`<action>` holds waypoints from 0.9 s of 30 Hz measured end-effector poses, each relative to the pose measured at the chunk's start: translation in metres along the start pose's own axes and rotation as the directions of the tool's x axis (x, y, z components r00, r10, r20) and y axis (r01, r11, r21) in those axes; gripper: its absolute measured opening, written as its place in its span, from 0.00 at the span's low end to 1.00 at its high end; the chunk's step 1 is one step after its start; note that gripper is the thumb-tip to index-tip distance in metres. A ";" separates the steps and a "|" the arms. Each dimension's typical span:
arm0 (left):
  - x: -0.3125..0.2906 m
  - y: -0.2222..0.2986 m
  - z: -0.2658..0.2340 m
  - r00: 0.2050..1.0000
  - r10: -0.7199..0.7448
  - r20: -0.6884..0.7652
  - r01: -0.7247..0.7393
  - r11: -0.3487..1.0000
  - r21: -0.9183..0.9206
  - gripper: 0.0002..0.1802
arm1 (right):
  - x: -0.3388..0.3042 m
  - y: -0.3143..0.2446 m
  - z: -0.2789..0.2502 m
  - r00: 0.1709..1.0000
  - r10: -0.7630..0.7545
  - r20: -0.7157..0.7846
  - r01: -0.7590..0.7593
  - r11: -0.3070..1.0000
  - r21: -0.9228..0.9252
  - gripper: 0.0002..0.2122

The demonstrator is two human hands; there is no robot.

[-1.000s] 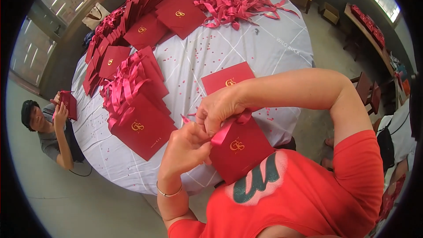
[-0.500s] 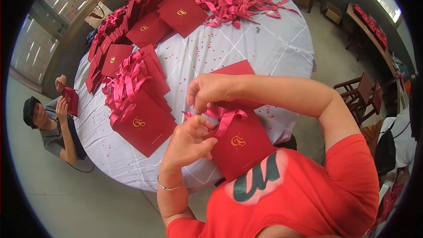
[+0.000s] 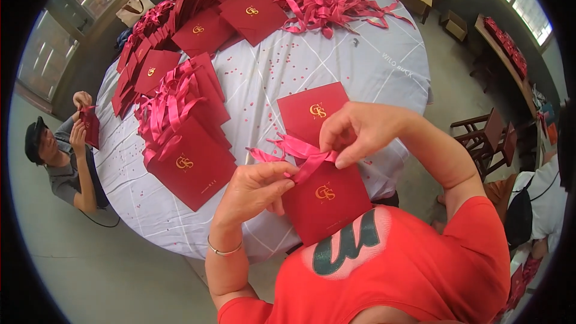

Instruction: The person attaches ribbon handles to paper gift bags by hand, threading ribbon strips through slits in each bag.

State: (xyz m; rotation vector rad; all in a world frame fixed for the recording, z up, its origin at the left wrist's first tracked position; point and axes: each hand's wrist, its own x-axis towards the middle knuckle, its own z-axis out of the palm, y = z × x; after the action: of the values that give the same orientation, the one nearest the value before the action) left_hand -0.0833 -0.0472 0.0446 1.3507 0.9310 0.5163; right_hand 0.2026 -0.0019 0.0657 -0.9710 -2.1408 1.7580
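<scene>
A dark red paper gift bag [image 3: 318, 213] with a gold emblem leans at the table's near edge, against my red shirt. Pink satin ribbon [image 3: 311, 165] is looped across its top. My left hand [image 3: 255, 192] pinches the ribbon at the left between thumb and fingers. On the other side, my right hand [image 3: 366, 135] has thumb and forefinger closed on the ribbon's right part. Just beyond lies a second red bag [image 3: 297, 111], flat on the cloth and partly behind the ribbon and my right hand.
Left of my hands is a stack of ribboned red bags [image 3: 201, 177]. More flat red bags [image 3: 255, 15] and a heap of loose pink ribbons [image 3: 336, 0] cover the far side of the white-clothed round table [image 3: 336, 60]. A person [image 3: 66, 162] at the left handles another bag.
My right hand has moved right, away from my left hand, and now grips the ribbon's right part. The ribbon lies more spread, and the flat bag beyond shows more.
</scene>
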 end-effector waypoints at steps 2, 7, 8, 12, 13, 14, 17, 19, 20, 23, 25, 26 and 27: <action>0.002 -0.003 -0.001 1.000 0.005 0.001 -0.005 1.000 -0.025 0.11 | -0.005 0.002 0.013 0.991 -0.039 -0.132 0.040 0.999 0.001 0.08; 0.006 -0.003 -0.002 1.000 0.005 0.019 -0.004 0.999 -0.045 0.11 | -0.005 0.014 0.047 0.844 -0.382 -0.377 0.298 0.918 -0.261 0.10; 0.007 -0.003 -0.003 0.999 0.008 0.036 -0.006 0.998 -0.057 0.11 | -0.002 0.013 0.053 0.678 -0.563 -0.473 0.289 0.795 -0.533 0.11; 0.006 -0.006 -0.005 0.999 -0.003 0.052 0.008 0.995 -0.101 0.12 | -0.004 0.008 0.065 0.540 -0.629 -0.559 0.228 0.749 -0.623 0.12; 0.006 -0.007 -0.006 0.999 -0.006 0.045 0.011 0.995 -0.104 0.12 | -0.008 0.004 0.065 0.626 -0.487 -0.609 0.221 0.860 -0.461 0.12; 0.007 -0.008 -0.007 0.998 -0.019 0.056 0.024 0.994 -0.107 0.12 | -0.012 0.001 0.061 0.630 -0.488 -0.604 0.226 0.859 -0.459 0.12; 0.004 -0.002 -0.004 0.998 -0.046 0.052 0.050 0.995 -0.086 0.11 | -0.011 0.004 0.042 0.856 -0.263 -0.444 0.368 0.915 0.168 0.07; 0.004 0.008 0.002 0.998 -0.066 0.022 0.067 0.997 -0.044 0.09 | 0.001 -0.005 0.030 0.862 -0.199 -0.466 0.203 0.978 -0.042 0.01; 0.002 0.012 0.008 0.997 -0.071 -0.007 0.071 0.997 -0.027 0.08 | 0.009 -0.008 0.028 0.873 -0.230 -0.431 0.201 0.973 -0.113 0.04; -0.004 0.009 0.013 0.999 0.018 -0.051 -0.012 0.994 0.109 0.07 | 0.029 -0.007 0.020 0.985 -0.123 -0.121 0.108 0.986 -0.127 0.07; -0.008 0.006 0.014 0.996 0.069 -0.054 -0.061 0.990 0.126 0.06 | 0.041 -0.018 0.018 0.998 -0.066 -0.014 0.063 0.983 -0.175 0.10; -0.008 0.004 0.016 0.988 0.140 -0.066 -0.127 0.978 0.163 0.06 | 0.047 -0.025 0.019 0.997 0.071 0.037 -0.062 0.978 -0.201 0.11; -0.008 0.002 0.017 0.974 0.212 -0.076 -0.194 0.961 0.199 0.06 | 0.051 -0.030 0.019 0.974 0.209 0.084 -0.184 0.954 -0.235 0.12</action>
State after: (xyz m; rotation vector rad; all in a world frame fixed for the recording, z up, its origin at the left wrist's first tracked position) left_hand -0.0741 -0.0633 0.0481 1.6177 0.9439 0.6675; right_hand 0.1428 0.0110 0.0757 -1.2090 -2.4302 1.7139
